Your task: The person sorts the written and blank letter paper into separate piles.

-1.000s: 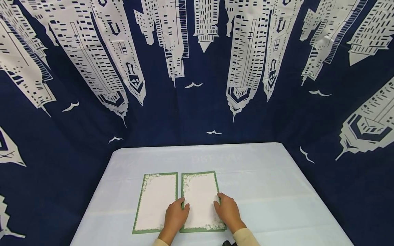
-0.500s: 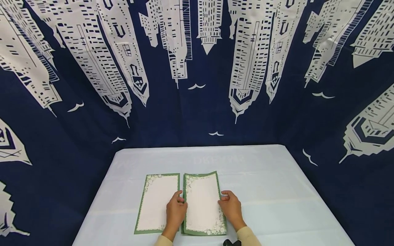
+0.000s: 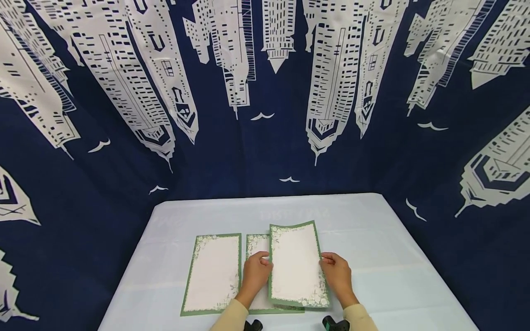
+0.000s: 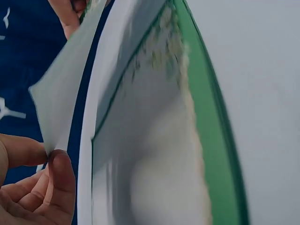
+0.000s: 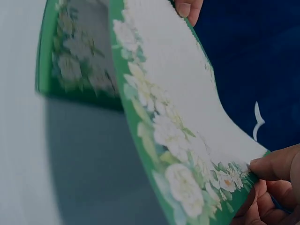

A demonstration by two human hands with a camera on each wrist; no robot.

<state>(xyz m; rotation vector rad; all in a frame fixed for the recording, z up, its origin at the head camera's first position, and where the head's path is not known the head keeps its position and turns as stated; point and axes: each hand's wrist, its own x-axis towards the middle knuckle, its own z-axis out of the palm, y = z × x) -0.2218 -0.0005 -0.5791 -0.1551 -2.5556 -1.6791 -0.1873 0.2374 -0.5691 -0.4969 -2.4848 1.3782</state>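
A sheet of floral-bordered stationery paper (image 3: 296, 266) with a green edge is held up off the table, bowed slightly. My left hand (image 3: 255, 275) pinches its left edge between thumb and fingers, which the left wrist view shows at the paper edge (image 4: 70, 89). On the opposite side my right hand (image 3: 337, 275) pinches the right edge, near a flowered corner in the right wrist view (image 5: 276, 187). Beneath, partly hidden by the lifted sheet and left hand, lies matching paper (image 3: 257, 244). Another matching sheet (image 3: 213, 271) lies flat to the left.
The table bears a white cloth (image 3: 372, 257) with faint lettering near its far side. Dark blue fabric (image 3: 265, 151) with white upside-down buildings and birds hangs behind and at both sides. Black wrist devices (image 3: 335, 323) show at the bottom edge.
Both hands have lifted the top sheet from the right-hand paper and carried it to the right, uncovering matching paper below. The left sheet has stayed in place.
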